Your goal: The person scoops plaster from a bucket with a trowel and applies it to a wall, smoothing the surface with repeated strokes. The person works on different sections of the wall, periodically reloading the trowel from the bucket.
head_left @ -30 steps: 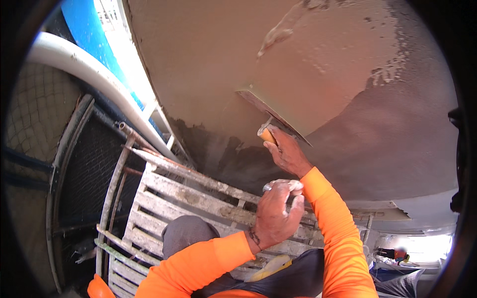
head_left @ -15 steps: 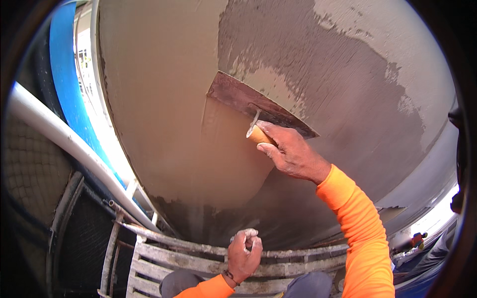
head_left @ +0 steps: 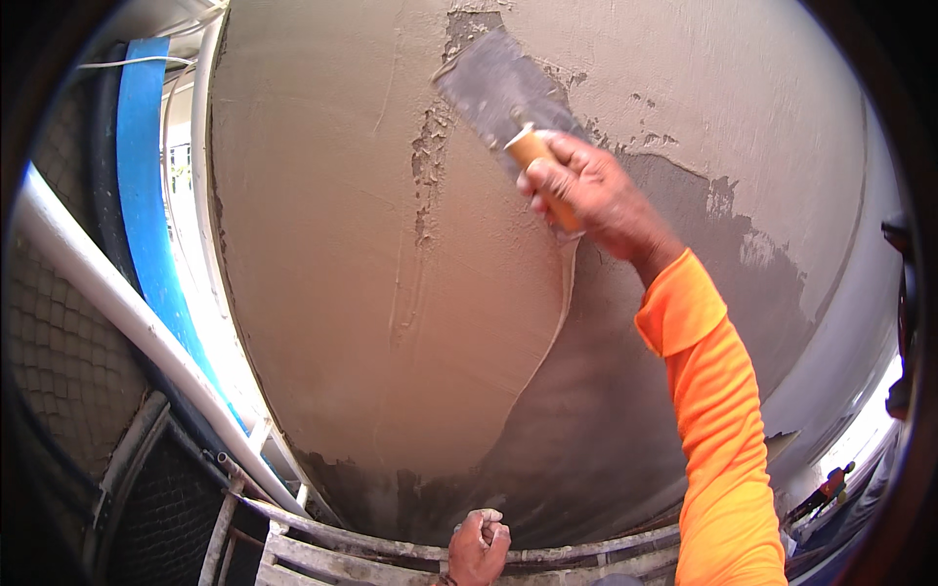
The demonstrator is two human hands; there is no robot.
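My right hand (head_left: pixel 586 195) is closed round the tan handle (head_left: pixel 532 153) of a flat metal trowel (head_left: pixel 496 78), whose blade lies high on the wall (head_left: pixel 322 215), over fresh grey plaster with ragged ridges. A smooth wet layer covers the left part, with a darker patch to the lower right. My left hand (head_left: pixel 477 552) is down at the lower edge of the view beside the slatted platform's rail, fingers curled and dusted white; I cannot make out what, if anything, is in them.
A white metal pipe (head_left: pixel 117 293), a blue vertical strip (head_left: pixel 147 146) and dark netting (head_left: pixel 59 352) stand on the left. The weathered slatted platform (head_left: pixel 342 562) runs along the bottom. A distant person (head_left: pixel 829 485) appears at the lower right.
My right hand has raised the trowel higher up the wall. The view has tilted upward, so my left hand and the platform sit lower in the picture.
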